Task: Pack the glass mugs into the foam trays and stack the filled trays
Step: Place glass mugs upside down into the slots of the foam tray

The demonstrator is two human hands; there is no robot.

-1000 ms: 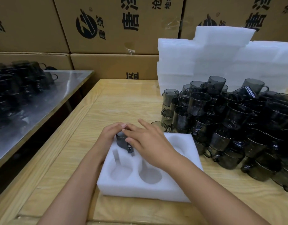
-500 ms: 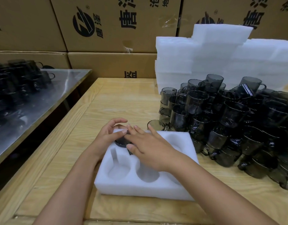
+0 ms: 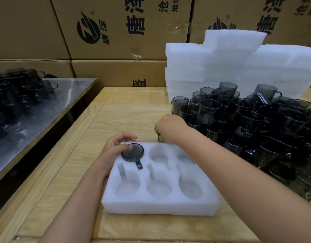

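Counter: pale wood counter (image 3: 116, 116) carries the foam tray near its front edge; steel counter (image 3: 46, 109) with more dark mugs to the left; printed cardboard boxes (image 3: 116, 32) stacked behind.
Foam tray (image 3: 160, 204): white, with two rows of round pockets and handle slots.
Mug (image 3: 132, 152): smoky dark glass, seated in the far-left pocket, handle in the slot pointing toward the person.
Mug pile (image 3: 247, 123): heaped just right of the tray; foam stack (image 3: 230, 67) behind it.
Left hand (image 3: 116, 146): fingers relaxed and spread, thumb touching the mug's top.
Right hand (image 3: 168, 128): fingers curled round a second mug (image 3: 159, 137), mostly hidden, just beyond the tray's far edge.
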